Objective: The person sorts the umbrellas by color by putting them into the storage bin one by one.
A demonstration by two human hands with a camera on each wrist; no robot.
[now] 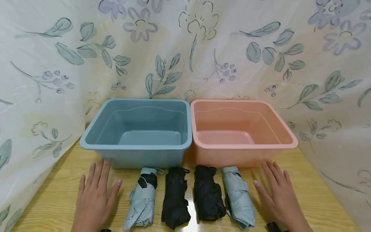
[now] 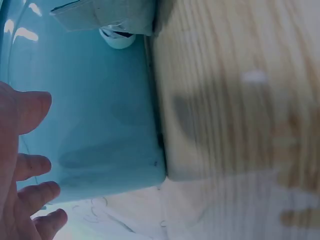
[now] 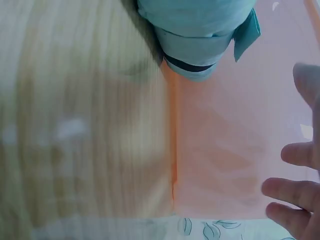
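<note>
Four folded umbrellas would be too exact a tally, so several lie in a row on the table: a light blue-grey umbrella (image 1: 142,201) at left, a black umbrella (image 1: 175,198), another black umbrella (image 1: 208,193), and a light blue-grey umbrella (image 1: 239,198) at right. My left hand (image 1: 94,193) lies palm down with straight fingers, left of the row and holding nothing. On the other side, my right hand (image 1: 279,191) is likewise spread, apart from the nearest umbrella. Behind them stand a blue basin (image 1: 139,156) and a pink basin (image 1: 232,156), side by side with bare insides.
The wood-grain table (image 1: 52,193) runs under everything. A floral curtain (image 1: 185,48) hangs right behind the basins and along both sides. Dark wrist straps show near the bottom edge.
</note>
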